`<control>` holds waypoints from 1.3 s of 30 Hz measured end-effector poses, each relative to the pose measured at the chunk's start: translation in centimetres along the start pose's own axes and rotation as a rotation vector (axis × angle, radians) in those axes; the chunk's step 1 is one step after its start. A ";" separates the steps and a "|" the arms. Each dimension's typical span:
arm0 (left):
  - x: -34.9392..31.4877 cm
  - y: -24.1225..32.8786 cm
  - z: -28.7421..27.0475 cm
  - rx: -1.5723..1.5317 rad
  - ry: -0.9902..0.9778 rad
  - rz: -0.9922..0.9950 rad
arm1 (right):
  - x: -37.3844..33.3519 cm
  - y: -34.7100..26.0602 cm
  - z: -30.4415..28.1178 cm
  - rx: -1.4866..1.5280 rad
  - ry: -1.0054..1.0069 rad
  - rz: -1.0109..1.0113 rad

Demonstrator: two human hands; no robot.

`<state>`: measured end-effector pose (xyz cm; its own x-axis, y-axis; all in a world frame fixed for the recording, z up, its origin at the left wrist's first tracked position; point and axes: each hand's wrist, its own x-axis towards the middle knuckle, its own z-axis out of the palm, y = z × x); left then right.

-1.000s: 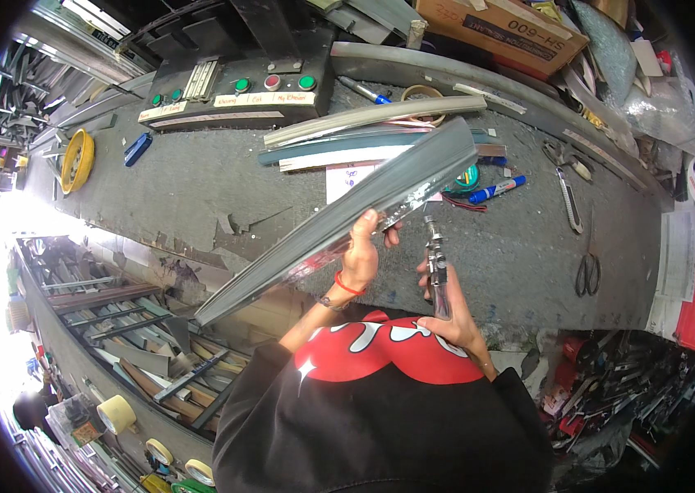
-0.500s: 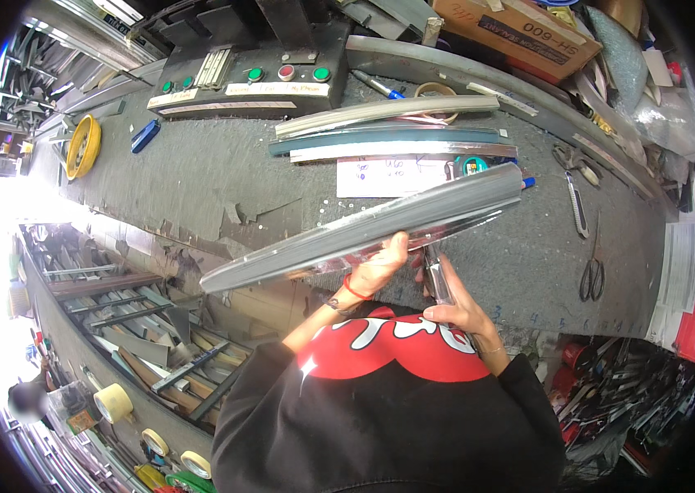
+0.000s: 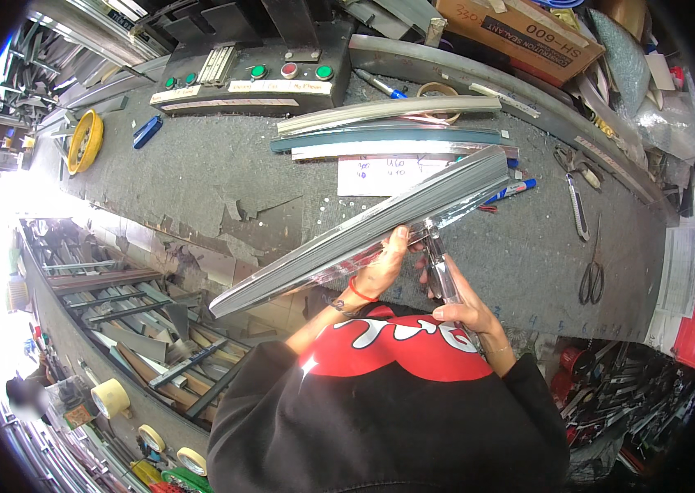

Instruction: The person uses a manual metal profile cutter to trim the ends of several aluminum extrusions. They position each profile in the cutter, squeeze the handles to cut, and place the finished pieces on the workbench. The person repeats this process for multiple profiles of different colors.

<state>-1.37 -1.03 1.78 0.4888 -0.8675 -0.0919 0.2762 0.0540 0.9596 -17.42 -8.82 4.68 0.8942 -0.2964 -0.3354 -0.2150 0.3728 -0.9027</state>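
My left hand [image 3: 382,267] grips a long silver metal strip [image 3: 347,234] near its middle. The strip slants from the lower left up to the right above the grey workbench [image 3: 200,172]. A red band circles my left wrist. My right hand [image 3: 467,308] holds metal pliers [image 3: 438,263] whose jaws meet the strip's lower edge just right of my left hand. A red and black garment covers the lower middle of the view.
Several more metal strips [image 3: 388,131] and a white paper note [image 3: 380,174] lie behind the held strip. A button control box [image 3: 249,82] stands at the back. Blue markers, a knife [image 3: 576,209] and scissors [image 3: 592,275] lie right. Yellow reel [image 3: 85,141] at left; tape rolls below.
The held strip has swung flatter, and its left end has come lower and nearer to me. Both hands have kept their grips, with the pliers still at the strip.
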 end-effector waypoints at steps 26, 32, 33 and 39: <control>-0.6 2.7 1.8 -0.140 -0.007 0.086 | 0.4 -0.8 -0.9 0.100 -0.091 0.030; -0.6 2.4 2.0 -0.160 0.028 0.070 | 0.5 -1.0 -0.9 0.045 -0.076 0.045; -0.6 2.3 2.0 -0.165 0.026 0.074 | 0.5 -1.1 -0.8 0.038 -0.070 0.048; -0.6 1.6 1.7 -0.203 0.020 0.051 | 0.6 -2.0 -0.7 -0.015 -0.088 0.062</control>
<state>-2.63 -1.28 3.80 0.5221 -0.8513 -0.0517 0.4111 0.1981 0.8898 -16.74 -10.31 6.08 0.9097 -0.1947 -0.3668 -0.2767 0.3742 -0.8851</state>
